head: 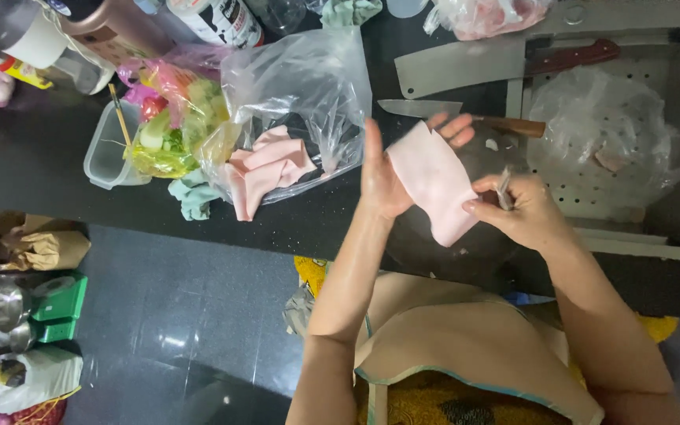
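The black countertop (57,149) runs across the frame, its near edge bordering a dark tiled floor (190,315); toward the sink (674,118) end, the left hand (383,177) supports a pink slab of meat (434,185) on its open palm. The right hand (525,208), nearer the sink, pinches the slab's edge while gripping a small metal tool (504,189). Farther from the sink lies a clear bag (308,86) of pink pieces, with bare counter between
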